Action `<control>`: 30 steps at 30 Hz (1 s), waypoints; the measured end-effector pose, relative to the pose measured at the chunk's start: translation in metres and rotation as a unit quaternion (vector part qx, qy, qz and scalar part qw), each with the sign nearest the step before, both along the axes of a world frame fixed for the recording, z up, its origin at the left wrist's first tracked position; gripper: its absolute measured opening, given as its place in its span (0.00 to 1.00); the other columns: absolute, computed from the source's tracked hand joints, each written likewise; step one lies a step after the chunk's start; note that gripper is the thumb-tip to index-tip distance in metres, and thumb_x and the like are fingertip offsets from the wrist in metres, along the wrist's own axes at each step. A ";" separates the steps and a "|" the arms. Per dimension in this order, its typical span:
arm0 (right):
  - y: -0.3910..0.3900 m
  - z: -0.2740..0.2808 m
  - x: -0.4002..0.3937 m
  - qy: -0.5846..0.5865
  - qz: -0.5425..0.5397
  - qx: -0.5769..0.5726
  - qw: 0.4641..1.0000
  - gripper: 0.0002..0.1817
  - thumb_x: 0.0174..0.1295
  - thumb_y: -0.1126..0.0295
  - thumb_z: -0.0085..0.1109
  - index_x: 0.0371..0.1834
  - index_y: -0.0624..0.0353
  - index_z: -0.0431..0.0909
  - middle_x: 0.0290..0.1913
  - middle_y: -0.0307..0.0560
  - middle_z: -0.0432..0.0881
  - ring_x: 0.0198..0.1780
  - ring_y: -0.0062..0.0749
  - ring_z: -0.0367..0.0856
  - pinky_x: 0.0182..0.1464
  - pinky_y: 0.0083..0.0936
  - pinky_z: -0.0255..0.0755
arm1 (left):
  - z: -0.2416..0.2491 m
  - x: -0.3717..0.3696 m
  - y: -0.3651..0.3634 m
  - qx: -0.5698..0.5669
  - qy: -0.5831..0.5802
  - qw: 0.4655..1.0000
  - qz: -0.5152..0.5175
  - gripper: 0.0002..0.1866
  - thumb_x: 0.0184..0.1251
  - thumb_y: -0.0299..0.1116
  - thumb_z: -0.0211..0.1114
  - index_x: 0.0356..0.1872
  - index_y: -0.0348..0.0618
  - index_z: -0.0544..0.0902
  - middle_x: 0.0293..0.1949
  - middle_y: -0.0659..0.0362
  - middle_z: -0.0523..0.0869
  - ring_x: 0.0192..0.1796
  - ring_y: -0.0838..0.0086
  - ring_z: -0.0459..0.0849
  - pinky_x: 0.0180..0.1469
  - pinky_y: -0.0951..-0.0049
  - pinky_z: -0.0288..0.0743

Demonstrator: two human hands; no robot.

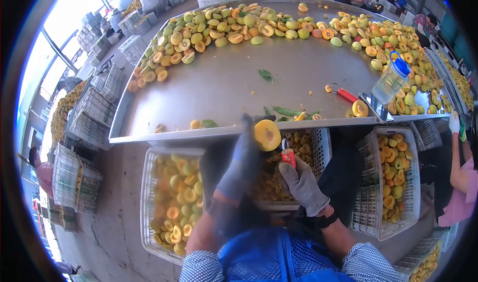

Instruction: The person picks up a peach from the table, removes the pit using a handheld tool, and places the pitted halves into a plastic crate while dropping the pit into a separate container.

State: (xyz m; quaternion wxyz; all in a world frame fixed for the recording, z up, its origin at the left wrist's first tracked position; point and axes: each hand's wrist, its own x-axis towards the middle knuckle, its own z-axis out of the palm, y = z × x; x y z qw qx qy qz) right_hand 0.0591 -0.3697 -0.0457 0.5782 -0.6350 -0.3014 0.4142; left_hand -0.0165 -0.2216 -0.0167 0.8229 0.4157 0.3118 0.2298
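The left grip (240, 155) holds the fruit (267, 135), cut face showing, beyond and left of the right grip (300, 178); that one's wrapped round the tool (288, 157), its long axis pointing forward.

Bare metal spans the middle of the table (199, 83), bounded by fruit (234, 23) behind and the bottle (391, 83) rightward.

The halved yellow fruit (267, 135), its round cut face showing, is at the frame's centre; the red-handled tool (288, 157), metal tip upward, is just to its lower right.
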 end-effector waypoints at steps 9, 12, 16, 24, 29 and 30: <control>0.007 0.006 -0.003 -0.196 0.011 0.063 0.978 0.18 0.72 0.55 0.51 0.42 0.63 0.73 0.24 0.41 0.74 0.27 0.24 0.71 0.31 0.27 0.67 | -0.051 -0.007 -0.012 0.258 -0.008 0.961 0.102 0.23 0.77 0.50 0.48 0.48 0.37 0.78 0.39 0.57 0.82 0.40 0.75 0.80 0.44 0.73 0.76; 0.008 0.002 -0.006 -0.184 0.014 0.038 0.982 0.19 0.71 0.55 0.51 0.43 0.64 0.74 0.26 0.46 0.74 0.29 0.29 0.73 0.35 0.31 0.69 | -0.037 -0.009 -0.026 0.240 -0.027 0.962 0.130 0.22 0.77 0.49 0.48 0.47 0.37 0.78 0.37 0.58 0.81 0.39 0.77 0.79 0.44 0.74 0.75; 0.009 -0.012 -0.008 -0.196 0.026 0.026 0.980 0.18 0.72 0.57 0.50 0.44 0.64 0.74 0.26 0.47 0.75 0.29 0.29 0.73 0.35 0.30 0.70 | -0.034 -0.007 -0.030 0.276 0.000 0.950 0.145 0.22 0.77 0.48 0.48 0.45 0.37 0.79 0.36 0.58 0.82 0.38 0.79 0.78 0.42 0.75 0.74; 0.008 -0.009 -0.027 -0.175 0.034 0.105 0.978 0.15 0.71 0.61 0.49 0.37 0.64 0.73 0.26 0.38 0.74 0.31 0.20 0.70 0.34 0.27 0.68 | -0.023 -0.006 -0.019 0.351 0.027 0.935 0.053 0.16 0.72 0.39 0.57 0.38 0.34 0.83 0.32 0.58 0.83 0.34 0.79 0.78 0.40 0.76 0.72; 0.010 -0.012 -0.033 -0.092 0.015 0.064 0.994 0.15 0.71 0.62 0.50 0.36 0.64 0.73 0.27 0.35 0.74 0.32 0.17 0.69 0.33 0.25 0.68 | -0.024 -0.005 -0.012 0.371 0.074 0.926 -0.002 0.11 0.68 0.33 0.63 0.40 0.33 0.84 0.32 0.57 0.85 0.36 0.80 0.78 0.41 0.76 0.72; 0.012 -0.009 -0.033 -0.007 0.003 0.030 1.000 0.15 0.71 0.62 0.50 0.36 0.64 0.73 0.27 0.35 0.73 0.31 0.17 0.69 0.33 0.25 0.68 | -0.025 -0.005 -0.013 0.359 0.078 0.930 0.019 0.11 0.68 0.33 0.63 0.39 0.33 0.84 0.32 0.57 0.85 0.36 0.80 0.78 0.41 0.76 0.72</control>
